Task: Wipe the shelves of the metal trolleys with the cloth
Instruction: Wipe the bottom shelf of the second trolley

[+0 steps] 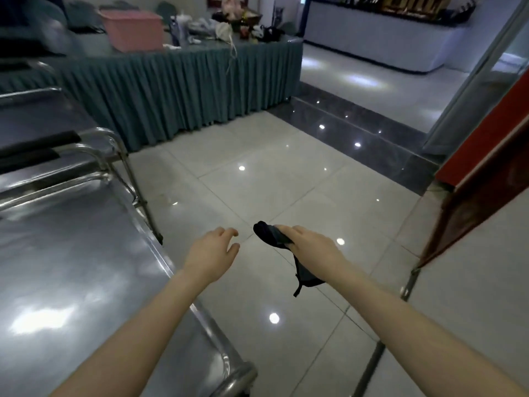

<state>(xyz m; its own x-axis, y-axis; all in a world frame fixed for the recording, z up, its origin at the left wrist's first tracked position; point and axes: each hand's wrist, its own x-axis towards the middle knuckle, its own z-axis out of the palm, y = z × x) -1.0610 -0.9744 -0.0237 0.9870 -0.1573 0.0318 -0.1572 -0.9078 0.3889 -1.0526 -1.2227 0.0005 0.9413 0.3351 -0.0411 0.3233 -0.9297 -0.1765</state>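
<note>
Beside metal trolley (71, 267), right grip (310, 245) clamped on cloth (270, 234), left grip (211, 250) loosely apart

At lower left I see the trolley shelf (71, 267) as smooth, polished metal with blurred reflections. The floor tiles (257, 190) across the middle are glossy, mirroring lamps, while the dark cloth (270, 235) at centre looks soft and matt. Upper left, the table skirt (177, 90) is pleated matt fabric, the pink tub (131, 31) plastic.

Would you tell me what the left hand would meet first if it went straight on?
Probably the cloth held by the right hand: the left hand points at its near end. Depth is unclear, so it may pass just beyond, over floor.
</note>
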